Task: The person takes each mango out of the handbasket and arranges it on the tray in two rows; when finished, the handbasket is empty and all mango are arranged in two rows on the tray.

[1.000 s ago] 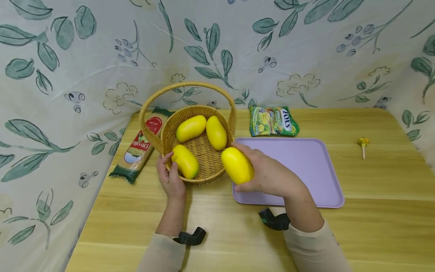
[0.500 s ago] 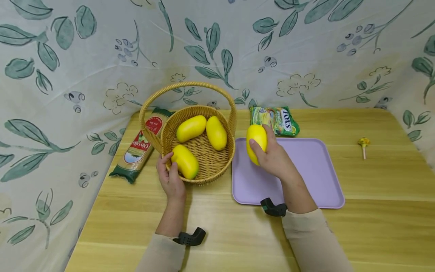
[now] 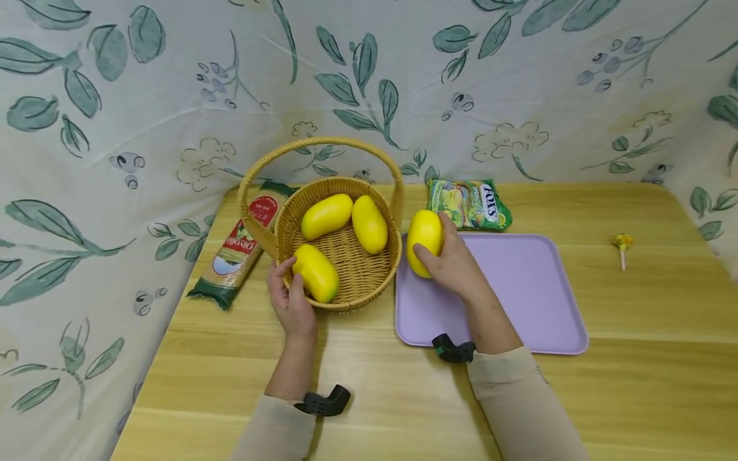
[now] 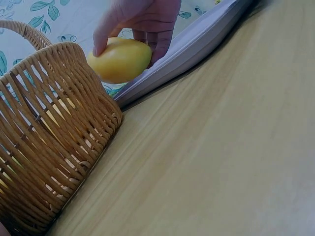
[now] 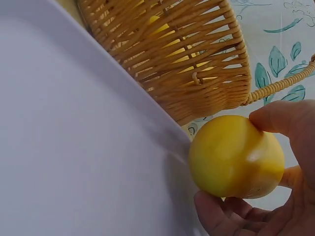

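In the head view, my right hand grips a yellow mango, thumb on the near side, above the left part of the lilac tray. The right wrist view shows the mango between thumb and fingers, close to the tray's edge. My left hand holds the near left rim of the wicker basket, fingertips over the edge beside a mango. Two more mangoes, one at the back and one at the right, lie inside. The left wrist view shows mostly the basket's woven side.
A pasta packet lies left of the basket, partly behind it. Behind the tray is a green Fox's candy bag. A small flower-like piece on a pale stick lies at the right on the wooden table.
My right hand has carried the mango from beside the basket's near right rim back and right over the tray, then slightly left. The left hand has stayed at the basket.
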Tool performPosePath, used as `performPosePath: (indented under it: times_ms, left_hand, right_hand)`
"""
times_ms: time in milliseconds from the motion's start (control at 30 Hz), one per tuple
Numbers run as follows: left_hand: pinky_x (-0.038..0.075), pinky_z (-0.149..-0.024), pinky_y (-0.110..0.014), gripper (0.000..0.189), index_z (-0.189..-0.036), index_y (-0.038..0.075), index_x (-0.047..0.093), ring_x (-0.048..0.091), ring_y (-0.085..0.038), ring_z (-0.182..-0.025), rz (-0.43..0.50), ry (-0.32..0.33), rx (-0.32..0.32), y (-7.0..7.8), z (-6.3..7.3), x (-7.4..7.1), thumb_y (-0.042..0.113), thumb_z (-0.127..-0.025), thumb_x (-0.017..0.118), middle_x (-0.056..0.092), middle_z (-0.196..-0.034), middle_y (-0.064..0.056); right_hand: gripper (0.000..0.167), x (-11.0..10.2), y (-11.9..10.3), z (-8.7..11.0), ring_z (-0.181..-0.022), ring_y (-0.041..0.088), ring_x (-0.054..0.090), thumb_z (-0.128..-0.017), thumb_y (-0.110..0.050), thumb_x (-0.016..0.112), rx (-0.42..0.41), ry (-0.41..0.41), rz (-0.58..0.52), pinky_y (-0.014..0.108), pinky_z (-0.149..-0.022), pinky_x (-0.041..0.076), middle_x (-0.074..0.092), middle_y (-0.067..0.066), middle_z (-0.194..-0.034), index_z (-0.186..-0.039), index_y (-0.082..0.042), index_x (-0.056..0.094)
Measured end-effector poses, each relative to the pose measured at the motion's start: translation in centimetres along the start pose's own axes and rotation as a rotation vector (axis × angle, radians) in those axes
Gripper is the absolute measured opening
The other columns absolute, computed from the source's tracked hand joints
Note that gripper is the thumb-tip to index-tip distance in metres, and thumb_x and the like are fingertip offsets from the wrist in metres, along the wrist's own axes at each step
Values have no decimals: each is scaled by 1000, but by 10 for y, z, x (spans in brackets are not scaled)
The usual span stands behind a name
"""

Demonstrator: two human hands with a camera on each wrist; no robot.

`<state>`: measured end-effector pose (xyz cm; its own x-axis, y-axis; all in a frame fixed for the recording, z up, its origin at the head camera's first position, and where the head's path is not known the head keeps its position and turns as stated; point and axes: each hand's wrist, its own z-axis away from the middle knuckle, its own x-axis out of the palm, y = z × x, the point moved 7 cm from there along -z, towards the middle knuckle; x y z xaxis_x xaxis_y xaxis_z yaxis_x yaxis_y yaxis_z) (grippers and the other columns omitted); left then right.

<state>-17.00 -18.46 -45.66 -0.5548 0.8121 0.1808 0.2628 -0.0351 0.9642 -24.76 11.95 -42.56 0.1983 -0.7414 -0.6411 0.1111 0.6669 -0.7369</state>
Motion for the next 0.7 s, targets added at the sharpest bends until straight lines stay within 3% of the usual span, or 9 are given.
performPosePath:
  times_ms: [100,333,533,700]
  left_hand:
    - [8,-129,-51,29,-122,-6,57,13,-31,-158,-1,4,-10,-1,1,1,4,-97,47,30,-164,-15]
    - [6,-129,-49,29,-122,-4,57,11,-28,-158,11,3,-34,1,1,3,6,-97,47,28,-166,-12]
    - [6,-129,-48,30,-122,-4,57,12,-28,-158,6,1,-33,0,0,3,6,-96,47,28,-165,-11]
    - [6,-129,-48,30,-122,-4,58,13,-28,-158,-5,2,-32,-1,1,2,7,-96,47,29,-165,-11]
  right_hand:
    - [94,1,4,-2,-135,46,49,-97,-46,60,10,24,-16,63,-109,43,37,30,-158,-166,-21,0]
    - [91,6,8,-5,-129,43,57,-96,-52,62,86,11,-25,58,-104,49,54,26,-147,-165,-18,11]
    - [83,11,6,-7,-132,42,56,-98,-52,61,62,26,-28,58,-107,47,54,23,-148,-161,-15,23]
    - [83,13,5,-6,-130,40,58,-98,-52,60,55,40,-27,57,-105,49,54,23,-149,-161,-13,24]
